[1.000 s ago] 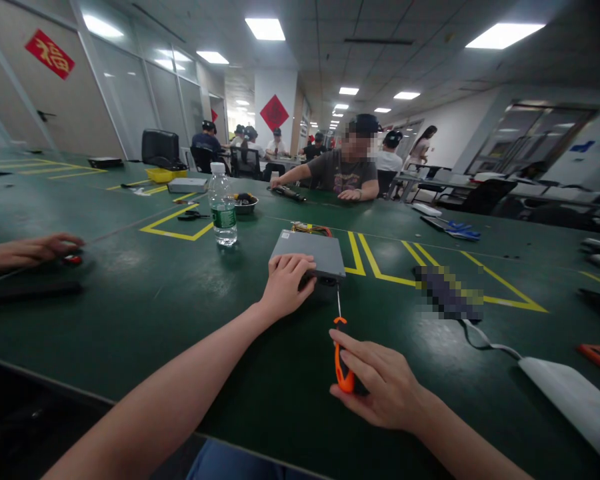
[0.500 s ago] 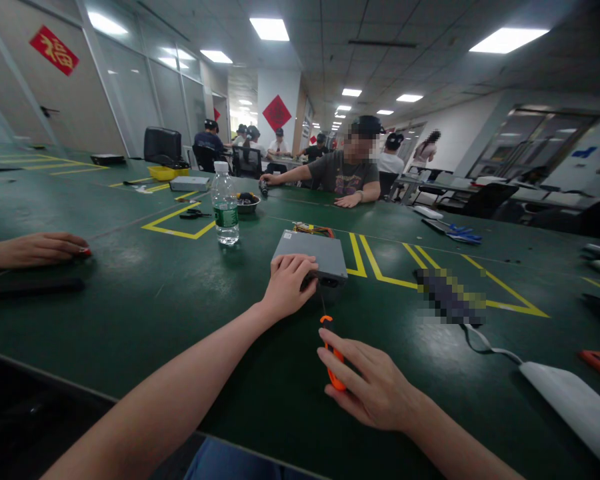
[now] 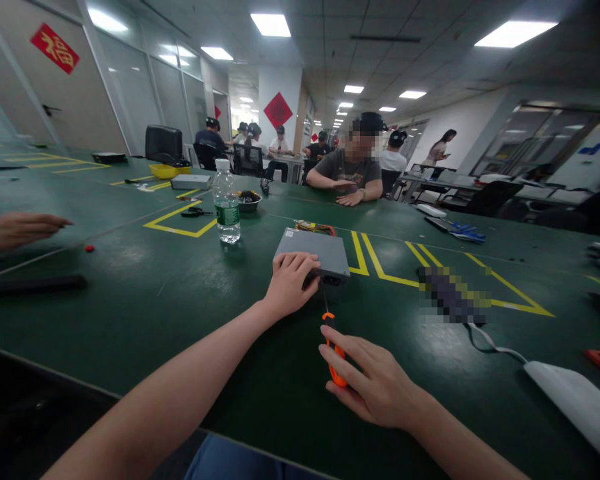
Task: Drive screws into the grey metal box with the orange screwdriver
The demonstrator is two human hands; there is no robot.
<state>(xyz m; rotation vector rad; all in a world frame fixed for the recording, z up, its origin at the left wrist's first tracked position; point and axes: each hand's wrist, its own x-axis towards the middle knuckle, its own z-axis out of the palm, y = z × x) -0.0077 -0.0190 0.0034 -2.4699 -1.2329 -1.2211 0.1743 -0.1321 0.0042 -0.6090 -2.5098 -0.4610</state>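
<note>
A grey metal box (image 3: 325,252), which looks like a computer power supply with a socket on its near face, lies on the green table. Coloured wires (image 3: 315,229) bunch behind its far edge. My left hand (image 3: 293,283) grips the box at its near left corner, fingers over the top and thumb on the near side. In my right hand (image 3: 373,380) is an orange and black screwdriver (image 3: 336,363), held between thumb and fingers. Its thin shaft points away from me and reaches the box's near face; whether the tip sits in a screw I cannot tell.
A water bottle (image 3: 227,207) stands left of the box, a bowl of small parts (image 3: 250,202) behind it. To the right lie a pixelated dark object (image 3: 453,293) and a white power strip (image 3: 570,393). Another person's hand (image 3: 20,232) is at far left, near a red cap-like piece (image 3: 89,248).
My hands, the screwdriver and the box stay nearly in place. The hand at far left has let go of the red piece. The person opposite has drawn an arm back from a small dark object.
</note>
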